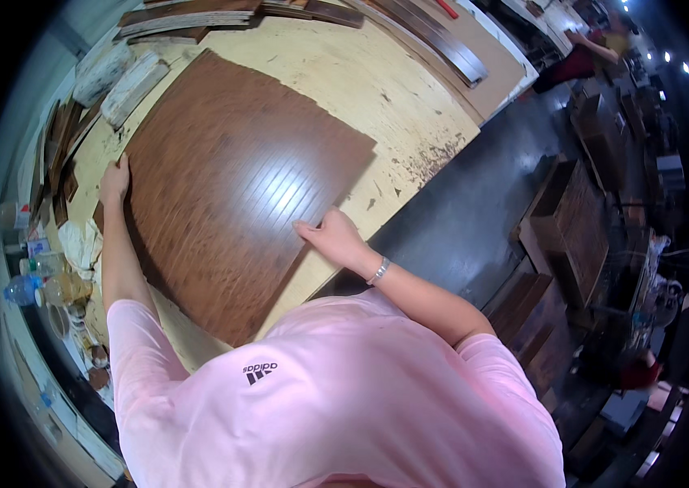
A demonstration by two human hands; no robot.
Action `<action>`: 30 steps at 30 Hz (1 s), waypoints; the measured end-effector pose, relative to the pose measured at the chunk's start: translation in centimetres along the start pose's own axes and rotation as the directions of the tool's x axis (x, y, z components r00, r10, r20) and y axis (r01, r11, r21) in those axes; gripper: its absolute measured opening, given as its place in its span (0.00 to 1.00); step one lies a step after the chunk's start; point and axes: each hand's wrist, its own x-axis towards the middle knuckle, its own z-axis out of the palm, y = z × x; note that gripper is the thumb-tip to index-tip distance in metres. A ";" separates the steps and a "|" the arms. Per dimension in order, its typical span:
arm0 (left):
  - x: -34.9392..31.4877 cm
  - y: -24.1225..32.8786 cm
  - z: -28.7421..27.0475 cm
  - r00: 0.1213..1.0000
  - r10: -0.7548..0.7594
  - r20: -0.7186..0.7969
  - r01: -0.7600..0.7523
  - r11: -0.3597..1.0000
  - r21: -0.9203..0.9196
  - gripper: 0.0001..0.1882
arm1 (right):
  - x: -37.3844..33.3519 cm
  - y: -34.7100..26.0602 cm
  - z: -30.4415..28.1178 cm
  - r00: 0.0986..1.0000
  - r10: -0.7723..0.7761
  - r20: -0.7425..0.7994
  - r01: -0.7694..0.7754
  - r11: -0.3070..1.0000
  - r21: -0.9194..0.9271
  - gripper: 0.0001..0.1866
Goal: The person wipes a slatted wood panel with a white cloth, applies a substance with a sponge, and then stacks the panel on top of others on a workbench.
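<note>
A large brown wooden panel (214, 163) with a glossy, grooved surface lies over the pale worktable (434, 122). Its near corner reaches toward my body, and light glares off its middle. My left hand (115, 180) grips the panel's left edge, fingers wrapped round it. On the opposite edge, my right hand (335, 237) is closed with the thumb on top; its fingertips are partly hidden under the panel. A bracelet (379, 270) circles my right wrist.
Two whitish wrapped blocks (135, 88) and stacked dark boards (186, 20) lie beyond the panel. Bottles (64, 289) and cups crowd the left side. Long dark strips (442, 45) rest at the far right. Wooden boxes (568, 232) stand on the floor; another person (597, 53) is farther off.
</note>
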 end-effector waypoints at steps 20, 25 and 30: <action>2.5 -6.8 2.5 1.000 0.009 0.004 -0.009 0.991 -0.130 0.42 | -0.3 -0.5 -1.2 0.987 -0.080 -0.140 0.069 0.994 -0.084 0.35; -1.5 -5.6 1.2 0.997 -0.072 -0.030 0.069 0.994 -0.083 0.41 | 1.7 -0.2 -0.8 0.983 -0.061 -0.172 0.038 0.990 -0.136 0.39; -8.4 -1.7 -1.8 0.988 -0.151 -0.024 0.150 0.988 -0.048 0.39 | 3.7 -0.5 -2.4 0.937 -0.201 -0.287 0.137 0.964 -0.226 0.39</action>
